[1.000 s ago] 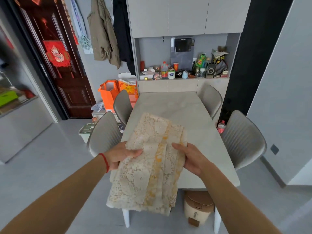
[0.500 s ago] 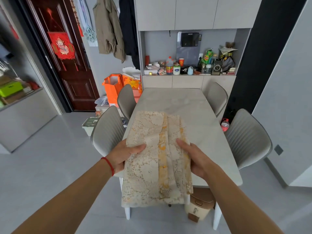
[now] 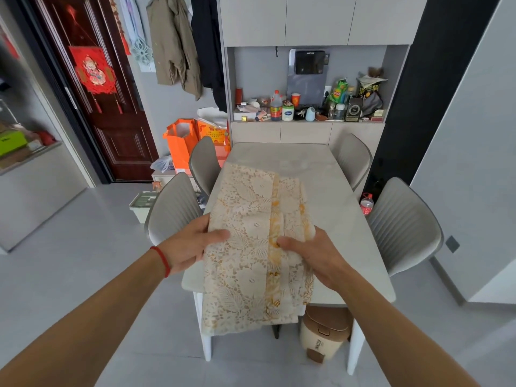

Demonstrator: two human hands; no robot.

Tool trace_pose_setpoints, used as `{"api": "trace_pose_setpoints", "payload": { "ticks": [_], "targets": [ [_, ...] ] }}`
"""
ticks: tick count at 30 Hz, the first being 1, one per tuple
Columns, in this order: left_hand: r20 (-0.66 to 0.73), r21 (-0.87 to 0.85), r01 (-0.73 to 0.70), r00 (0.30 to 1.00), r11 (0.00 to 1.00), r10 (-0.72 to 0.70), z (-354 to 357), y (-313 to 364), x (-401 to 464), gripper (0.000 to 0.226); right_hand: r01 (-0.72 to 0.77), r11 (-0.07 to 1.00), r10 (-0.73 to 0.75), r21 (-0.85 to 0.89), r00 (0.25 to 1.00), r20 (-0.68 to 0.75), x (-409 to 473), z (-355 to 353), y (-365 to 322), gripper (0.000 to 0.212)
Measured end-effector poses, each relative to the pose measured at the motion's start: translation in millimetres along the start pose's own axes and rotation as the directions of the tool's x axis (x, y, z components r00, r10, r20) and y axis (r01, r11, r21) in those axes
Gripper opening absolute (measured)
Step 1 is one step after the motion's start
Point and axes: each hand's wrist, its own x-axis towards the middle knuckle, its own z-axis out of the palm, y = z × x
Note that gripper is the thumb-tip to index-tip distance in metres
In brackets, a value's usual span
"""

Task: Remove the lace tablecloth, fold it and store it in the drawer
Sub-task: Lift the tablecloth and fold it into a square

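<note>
The cream and gold lace tablecloth (image 3: 251,241) is folded into a long strip. Its far half lies on the grey marble table (image 3: 332,208); its near end hangs over the table's front edge. My left hand (image 3: 192,247) grips the strip's left edge, thumb on top. My right hand (image 3: 312,255) grips the right edge at about the same height. Under the counter at the back runs a row of beige drawer fronts (image 3: 304,132), all closed.
Grey chairs stand on both sides of the table: two on the left (image 3: 173,210), two on the right (image 3: 402,227). A beige bin (image 3: 324,333) sits under the table's near end. Orange bags (image 3: 181,143) stand by the dark red door. The counter (image 3: 307,110) is cluttered with bottles.
The strip has swung straight from a leftward slant and moved farther onto the table. Both hands have kept their grip on its edges. The view has shifted closer to the table.
</note>
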Motion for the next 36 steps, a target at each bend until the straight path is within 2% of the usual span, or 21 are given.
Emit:
{"api": "trace_pose_setpoints", "payload": {
  "ticks": [4,9,12,15,17,19,21,25,28,30,32,34,35,36],
  "targets": [
    [0.027,0.048,-0.105,0.994,0.993,0.104,-8.4,19.2,-0.5,0.042,0.005,0.999,-0.013,0.052,0.988,0.154,-1.1,-9.0,-26.2,0.051],
    [0.009,0.024,-0.243,0.97,0.97,0.243,-15.2,37.4,2.0,0.042,0.19,0.981,-0.193,0.034,0.975,0.114,7.2,-6.1,-48.1,0.032],
    [-0.066,-0.082,-0.288,0.957,0.954,0.283,-13.1,47.4,6.3,0.037,0.237,0.967,-0.245,0.091,0.966,0.084,12.7,-5.1,-61.0,0.024],
    [-0.117,-0.072,-0.328,0.941,0.942,0.319,-4.8,61.3,9.8,0.029,0.227,0.967,-0.244,0.118,0.957,0.156,11.4,-2.0,-75.7,0.017],
    [-0.099,-0.021,-0.391,0.917,0.92,0.387,-1.3,73.9,9.5,0.046,0.231,0.962,-0.256,0.146,0.947,0.192,10.7,-3.3,-88.5,0.032],
    [-0.013,0.01,-0.44,0.898,0.898,0.44,1.6,85.4,7.9,0.043,0.203,0.964,-0.235,0.172,0.951,0.2,12.9,-8.9,-98.4,0.036],
    [0.002,0.051,-0.502,0.864,0.863,0.503,1.9,94.0,9.2,0.044,0.103,0.972,-0.142,0.212,0.974,0.175,17.5,-17.4,-95.2,0.037],
    [0.02,0.101,-0.553,0.832,0.827,0.554,-0.8,105.7,15.8,0.043,-0.108,0.954,0.043,0.278,0.972,0.231,15.8,-32.8,-70.2,0.06],
    [0.034,0.184,-0.563,0.823,0.806,0.568,-2.2,112.9,17.6,0.047,-0.142,0.944,0.055,0.297,0.958,0.282,11.0,-35.7,-69.7,0.081],
    [0.044,0.228,-0.566,0.819,0.792,0.572,-0.6,116.1,17.9,0.046,-0.097,0.973,0.041,0.21,0.965,0.258,11.1,-28.8,-70.0,0.078],
    [0.028,0.251,-0.538,0.835,0.805,0.55,1.1,115.8,18.3,0.038,-0.041,0.991,0.019,0.13,0.985,0.171,13.7,-22.9,-65.9,0.069],
    [-0.079,0.149,-0.446,0.884,0.883,0.46,0.7,104.9,21.3,0.035,-0.001,0.985,-0.018,0.173,0.994,0.109,15.2,-21.6,-63.0,0.054],
    [-0.132,0.016,-0.362,0.923,0.932,0.36,1.8,94.6,21.4,0.037,0.011,0.977,-0.029,0.214,0.996,0.081,15.5,-22.8,-62.4,0.049],
    [-0.124,-0.138,-0.251,0.964,0.958,0.235,3.7,79.9,20.5,0.035,0.017,0.97,-0.031,0.241,0.998,0.055,15.5,-24.0,-63.0,0.047]
  ]
}}
